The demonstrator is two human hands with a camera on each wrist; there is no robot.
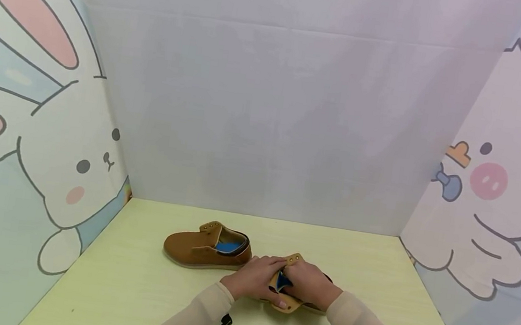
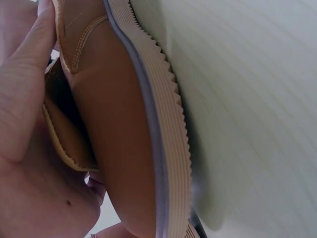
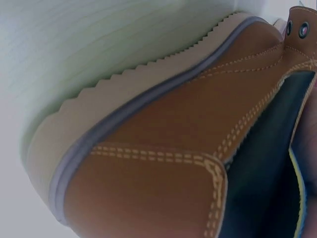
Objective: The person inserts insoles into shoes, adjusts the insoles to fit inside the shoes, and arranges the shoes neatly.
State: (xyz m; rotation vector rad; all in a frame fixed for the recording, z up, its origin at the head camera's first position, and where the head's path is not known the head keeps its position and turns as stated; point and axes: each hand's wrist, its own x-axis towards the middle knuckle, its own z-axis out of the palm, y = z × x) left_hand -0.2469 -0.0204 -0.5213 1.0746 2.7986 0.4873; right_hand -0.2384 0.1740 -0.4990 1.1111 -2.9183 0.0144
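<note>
A brown leather shoe (image 1: 292, 303) with eyelets and a pale ridged sole sits upright on the table, toe to the left. My left hand (image 1: 253, 277) grips its front part across the top, thumb on the near eyelet flap. My right hand (image 1: 311, 283) reaches into the shoe's opening, its fingertips hidden inside. Blue material (image 1: 282, 281) shows in the opening between my hands. In the right wrist view, a dark piece with a yellow edge (image 3: 299, 193) stands in the opening beside my right hand. I cannot tell whether the right fingers pinch it.
A matching brown shoe (image 1: 191, 249) stands to the left and farther back, unlaced, with a blue insole (image 1: 229, 246) inside. Both rest on a pale yellow table (image 1: 115, 275). A grey wall (image 1: 274, 131) rises behind, with cartoon-printed panels at either side.
</note>
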